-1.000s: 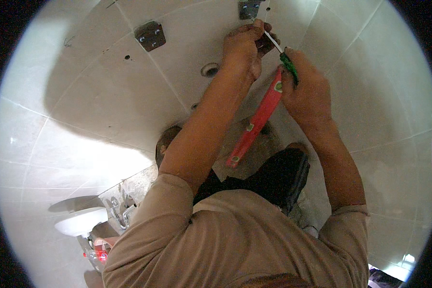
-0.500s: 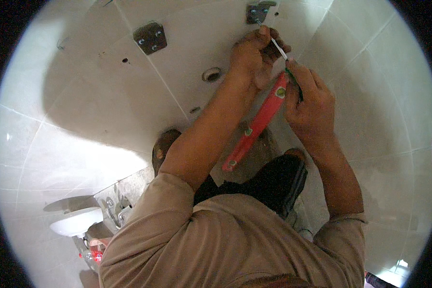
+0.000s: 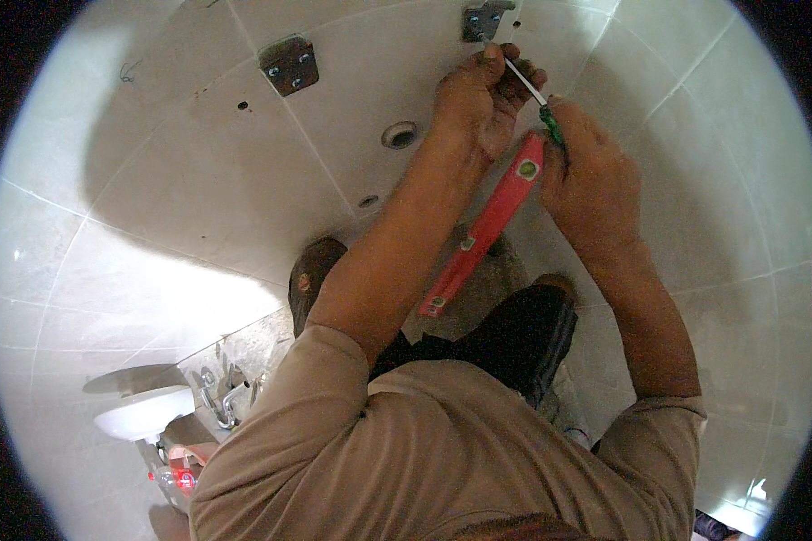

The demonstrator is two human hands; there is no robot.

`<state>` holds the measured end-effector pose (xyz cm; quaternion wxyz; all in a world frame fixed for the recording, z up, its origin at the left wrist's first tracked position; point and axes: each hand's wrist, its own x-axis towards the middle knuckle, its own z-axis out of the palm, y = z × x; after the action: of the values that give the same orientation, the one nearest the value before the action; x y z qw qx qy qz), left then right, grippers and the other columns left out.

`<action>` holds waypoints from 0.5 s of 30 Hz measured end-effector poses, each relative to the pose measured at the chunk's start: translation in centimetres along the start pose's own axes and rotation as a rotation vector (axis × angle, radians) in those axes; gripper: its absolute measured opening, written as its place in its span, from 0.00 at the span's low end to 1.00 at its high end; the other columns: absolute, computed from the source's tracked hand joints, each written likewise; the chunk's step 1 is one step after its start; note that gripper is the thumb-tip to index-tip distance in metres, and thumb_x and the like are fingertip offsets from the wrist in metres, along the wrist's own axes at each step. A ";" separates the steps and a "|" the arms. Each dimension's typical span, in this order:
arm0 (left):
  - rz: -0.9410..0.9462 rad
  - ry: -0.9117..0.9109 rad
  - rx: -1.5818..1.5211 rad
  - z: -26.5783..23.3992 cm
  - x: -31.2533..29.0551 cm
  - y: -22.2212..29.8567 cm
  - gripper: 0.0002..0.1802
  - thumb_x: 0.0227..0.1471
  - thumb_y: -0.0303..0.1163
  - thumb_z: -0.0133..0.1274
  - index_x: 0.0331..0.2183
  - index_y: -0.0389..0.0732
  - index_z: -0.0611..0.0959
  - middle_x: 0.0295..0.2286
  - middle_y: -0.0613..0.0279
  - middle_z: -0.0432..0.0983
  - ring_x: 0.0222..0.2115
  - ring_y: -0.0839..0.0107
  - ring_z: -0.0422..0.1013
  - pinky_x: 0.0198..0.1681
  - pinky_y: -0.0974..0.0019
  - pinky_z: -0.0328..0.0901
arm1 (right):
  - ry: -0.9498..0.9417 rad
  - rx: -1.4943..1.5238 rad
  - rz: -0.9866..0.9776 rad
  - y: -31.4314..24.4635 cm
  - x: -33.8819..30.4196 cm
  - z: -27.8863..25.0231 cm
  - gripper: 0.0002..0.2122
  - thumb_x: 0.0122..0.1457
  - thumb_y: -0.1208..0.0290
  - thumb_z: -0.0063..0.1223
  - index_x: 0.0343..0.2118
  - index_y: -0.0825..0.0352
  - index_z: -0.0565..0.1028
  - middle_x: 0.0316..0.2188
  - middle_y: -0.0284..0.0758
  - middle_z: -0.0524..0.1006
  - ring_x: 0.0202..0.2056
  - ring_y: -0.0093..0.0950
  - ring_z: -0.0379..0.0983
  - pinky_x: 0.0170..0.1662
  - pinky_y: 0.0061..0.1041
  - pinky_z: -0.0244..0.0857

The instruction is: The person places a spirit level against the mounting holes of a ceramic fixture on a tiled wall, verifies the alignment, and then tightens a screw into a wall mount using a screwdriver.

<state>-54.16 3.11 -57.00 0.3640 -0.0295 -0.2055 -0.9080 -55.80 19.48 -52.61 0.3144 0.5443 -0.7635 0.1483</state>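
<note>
My right hand (image 3: 595, 176) is closed round the green handle (image 3: 551, 124) of a screwdriver, whose pale shaft (image 3: 528, 83) slants up and left. Close to its tip, my left hand (image 3: 487, 99) pinches thumb and fingers round the shaft. The tip points at a screw in the lower part of a dark metal bracket (image 3: 485, 18) on the tiled wall; my fingertips partly hide that contact. Below the hands a red spirit level (image 3: 485, 225) lies at a slant, its upper end beside my right hand. What supports the level is hidden.
A second dark bracket (image 3: 290, 67), fixed with several screws, is on the wall to the left. A round pipe opening (image 3: 400, 135) and a smaller hole (image 3: 368, 201) lie below. At lower left are a white basin (image 3: 144, 415), metal taps (image 3: 221, 397) and a plastic bottle (image 3: 173, 478).
My right hand has shifted slightly right and turned on the handle, so more of the green shows. My left hand stays by the bracket. The view has moved a little.
</note>
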 end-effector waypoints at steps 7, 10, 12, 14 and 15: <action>-0.063 0.066 0.075 1.3 -1.3 0.8 0.13 0.63 0.34 0.51 0.39 0.32 0.77 0.30 0.52 0.77 0.32 0.58 0.77 0.45 0.55 0.75 | -0.129 1.021 0.645 0.1 0.2 -0.4 0.13 0.61 0.71 0.56 0.47 0.68 0.73 0.31 0.34 0.76 0.23 0.29 0.74 0.25 0.30 0.70; -0.117 0.047 0.306 1.6 -2.6 0.7 0.12 0.63 0.33 0.52 0.38 0.32 0.78 0.29 0.53 0.78 0.31 0.59 0.78 0.43 0.56 0.74 | -0.011 0.561 0.339 0.3 -0.5 0.9 0.13 0.61 0.71 0.56 0.47 0.67 0.74 0.31 0.34 0.76 0.20 0.23 0.70 0.22 0.24 0.66; -0.110 0.047 0.235 1.8 -2.2 0.5 0.12 0.62 0.33 0.52 0.38 0.31 0.78 0.29 0.53 0.79 0.31 0.59 0.78 0.43 0.55 0.74 | 0.147 -0.010 -0.092 0.6 -0.5 1.2 0.13 0.61 0.72 0.56 0.47 0.66 0.74 0.31 0.33 0.76 0.17 0.19 0.65 0.19 0.19 0.62; -0.106 0.044 0.167 2.0 -2.0 0.5 0.13 0.62 0.33 0.53 0.37 0.31 0.79 0.29 0.53 0.79 0.31 0.59 0.78 0.43 0.54 0.74 | 0.229 0.096 -0.129 0.5 -0.1 0.3 0.13 0.60 0.72 0.55 0.47 0.66 0.74 0.30 0.36 0.76 0.16 0.20 0.67 0.19 0.20 0.62; -0.088 0.075 0.124 2.0 -1.8 0.5 0.13 0.62 0.34 0.52 0.38 0.31 0.78 0.30 0.52 0.80 0.31 0.57 0.78 0.43 0.54 0.74 | 0.262 0.126 -0.145 0.4 0.2 -0.2 0.13 0.60 0.72 0.55 0.47 0.66 0.74 0.30 0.37 0.76 0.16 0.21 0.67 0.19 0.21 0.62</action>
<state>-52.72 4.79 -55.36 0.3323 0.0359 -0.2486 -0.9091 -56.19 19.60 -52.31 0.3864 0.5927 -0.6638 0.2424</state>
